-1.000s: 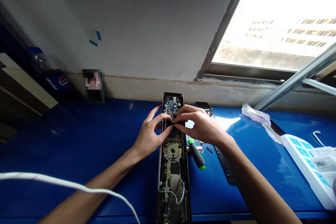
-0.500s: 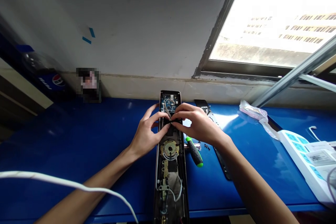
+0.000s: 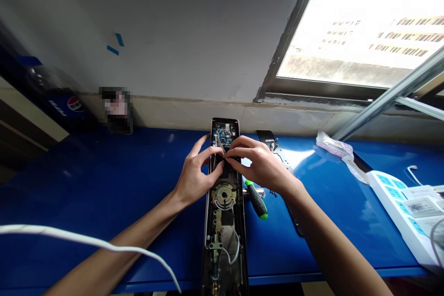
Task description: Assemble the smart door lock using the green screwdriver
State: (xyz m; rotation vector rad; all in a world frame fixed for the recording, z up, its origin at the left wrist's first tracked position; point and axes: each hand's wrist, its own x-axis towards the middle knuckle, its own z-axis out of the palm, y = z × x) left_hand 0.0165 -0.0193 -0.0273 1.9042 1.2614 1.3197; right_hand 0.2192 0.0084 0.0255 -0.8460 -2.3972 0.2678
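An opened door lock body (image 3: 225,236), long and narrow with its inner parts bare, lies lengthwise in front of me. At its far end sits a blue circuit board (image 3: 224,135), with a thin wire (image 3: 221,142) running down to my fingertips. My left hand (image 3: 199,173) reaches in from the left, thumb and forefinger bent together over the wire's end; what lies between them is hidden. From the right, my right hand (image 3: 260,159) pinches the wire near its end, fingertips almost touching the left ones. Below them shows a round metal spindle plate (image 3: 225,195).
A green-black screwdriver (image 3: 255,200) and small screws lie right of the lock. Beyond my right forearm is a black panel (image 3: 265,138). A white power strip (image 3: 395,208) stands at the right, a Pepsi bottle (image 3: 65,101) far left. A white cable (image 3: 86,243) crosses my left forearm.
Both hands stay at the same spot over the lock. Their fingertips have shifted slightly, and the dark piece seen between them before is now mostly covered.
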